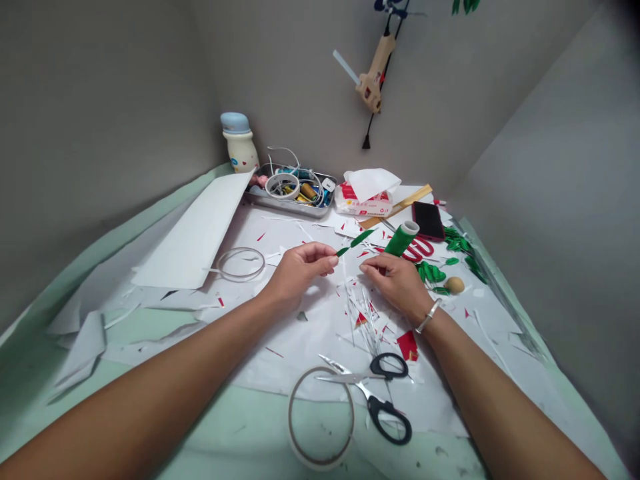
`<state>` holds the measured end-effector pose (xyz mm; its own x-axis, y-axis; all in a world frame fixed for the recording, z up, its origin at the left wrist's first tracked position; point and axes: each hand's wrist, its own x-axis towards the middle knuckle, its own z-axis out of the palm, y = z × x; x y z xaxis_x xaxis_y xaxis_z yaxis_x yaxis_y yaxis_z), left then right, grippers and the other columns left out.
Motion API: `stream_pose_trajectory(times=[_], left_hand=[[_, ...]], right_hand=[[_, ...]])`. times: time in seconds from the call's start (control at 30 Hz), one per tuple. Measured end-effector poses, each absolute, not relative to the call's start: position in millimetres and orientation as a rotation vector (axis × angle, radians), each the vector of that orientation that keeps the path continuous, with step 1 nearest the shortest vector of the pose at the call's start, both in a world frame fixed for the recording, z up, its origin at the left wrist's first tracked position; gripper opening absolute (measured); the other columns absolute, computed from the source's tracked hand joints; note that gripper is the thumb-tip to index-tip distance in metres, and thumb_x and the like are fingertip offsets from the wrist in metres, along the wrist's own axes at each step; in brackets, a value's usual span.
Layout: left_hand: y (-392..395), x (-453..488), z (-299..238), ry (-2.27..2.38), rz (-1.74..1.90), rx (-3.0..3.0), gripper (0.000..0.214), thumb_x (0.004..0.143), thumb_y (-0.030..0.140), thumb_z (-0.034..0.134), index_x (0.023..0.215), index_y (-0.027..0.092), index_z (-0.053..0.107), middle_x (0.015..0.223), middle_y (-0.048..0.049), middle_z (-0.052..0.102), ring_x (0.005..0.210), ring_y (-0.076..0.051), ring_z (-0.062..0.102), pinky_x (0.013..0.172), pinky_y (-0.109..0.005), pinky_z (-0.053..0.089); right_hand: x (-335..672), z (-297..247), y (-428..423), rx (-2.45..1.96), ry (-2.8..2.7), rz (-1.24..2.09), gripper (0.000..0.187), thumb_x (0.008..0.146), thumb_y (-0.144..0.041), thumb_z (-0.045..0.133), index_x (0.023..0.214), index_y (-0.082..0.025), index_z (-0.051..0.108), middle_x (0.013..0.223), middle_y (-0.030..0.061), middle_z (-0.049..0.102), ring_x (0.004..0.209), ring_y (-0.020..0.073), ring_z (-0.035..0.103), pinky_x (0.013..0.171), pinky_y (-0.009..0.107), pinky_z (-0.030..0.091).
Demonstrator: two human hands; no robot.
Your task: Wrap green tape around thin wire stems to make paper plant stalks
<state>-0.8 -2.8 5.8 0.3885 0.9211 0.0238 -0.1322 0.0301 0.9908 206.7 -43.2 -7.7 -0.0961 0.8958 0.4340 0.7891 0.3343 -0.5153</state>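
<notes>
My left hand (300, 267) pinches the lower end of a thin green-wrapped stem (356, 241) that points up and to the right. My right hand (395, 280) is closed round a roll of green tape (401, 241), whose white core end sticks up past my fingers. A silver bangle sits on my right wrist. Both hands hover just above a white sheet (310, 333) littered with paper scraps and thin wires (367, 320).
Black-handled scissors (380, 393) lie open near me, next to a clear tape ring (320, 417). Another ring (241, 264) lies at the left. A metal tray (290, 200) of odds and ends, a tissue pack (363, 199), a phone (428, 220), red scissors (420, 250) and green leaves (433, 273) lie beyond. A glue gun (373, 77) hangs on the wall.
</notes>
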Motion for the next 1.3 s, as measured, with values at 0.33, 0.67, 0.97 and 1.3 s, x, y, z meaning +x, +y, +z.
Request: stream_pose_trajectory(times=[0.33,0.67,0.97,1.3], left_hand=[[-5.7,-2.3,8.8,0.77,0.928,1.293,0.015,0.069,0.024,0.071,0.08,0.016,0.064,0.068,0.0032,0.058,0.062,-0.008,0.049,0.063,-0.022,0.038],[-10.2,-1.3,7.4,0.737,0.804,1.206,0.017,0.069,0.027,0.072,0.081,0.016,0.065,0.067,0.0031,0.058,0.06,-0.007,0.049,0.062,-0.022,0.037],[-9.8,1.1,3.9,0.812,0.852,1.192,0.025,0.064,0.033,0.075,0.082,0.016,0.067,0.07,0.0003,0.062,0.059,-0.009,0.051,0.062,-0.024,0.042],[-5.8,-5.6,-0.7,1.154,0.951,1.995,0.013,0.078,0.024,0.058,0.083,0.019,0.07,0.084,-0.0028,0.067,0.075,-0.015,0.059,0.072,-0.027,0.043]], right_hand=[[191.5,2.6,-50.0,-1.3,-1.927,0.054,0.053,0.077,-0.035,0.067,0.125,-0.019,0.053,0.123,0.0119,0.058,0.116,0.0264,0.051,0.1,0.043,0.04],[172.1,-3.1,-59.4,-1.277,-1.823,0.496,0.019,0.09,-0.031,0.049,0.102,-0.021,0.061,0.093,0.0038,0.067,0.083,0.0168,0.063,0.078,0.03,0.049],[167.1,-3.3,-61.7,-1.331,-1.934,0.288,0.02,0.091,-0.023,0.046,0.092,-0.023,0.065,0.088,0.0022,0.07,0.076,0.0157,0.062,0.07,0.026,0.045],[171.4,1.4,-65.6,-1.334,-2.275,-0.041,0.021,0.091,-0.027,0.049,0.093,-0.021,0.069,0.074,0.004,0.063,0.07,0.0164,0.055,0.069,0.03,0.038]])
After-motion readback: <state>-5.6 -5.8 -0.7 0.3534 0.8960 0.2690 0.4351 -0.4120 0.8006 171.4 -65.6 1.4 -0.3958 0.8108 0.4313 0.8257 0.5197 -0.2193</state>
